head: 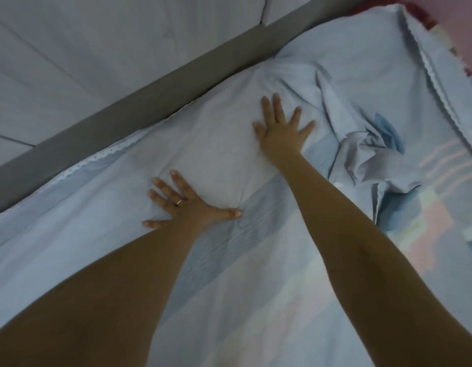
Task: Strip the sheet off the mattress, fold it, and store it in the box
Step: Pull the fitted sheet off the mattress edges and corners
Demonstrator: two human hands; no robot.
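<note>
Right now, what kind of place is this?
Likely a bedroom, on a bed. A pale blue sheet with a lace-trimmed edge lies spread and rumpled under the left hand and right hand, both pressed flat, and a grey bed frame runs alongside it.

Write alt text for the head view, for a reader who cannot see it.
Two hands press flat, fingers spread, on a pale blue sheet: the left hand nearer, the right hand farther. The sheet is bunched to the right of the right hand, and a grey bed frame runs along its far edge.
</note>
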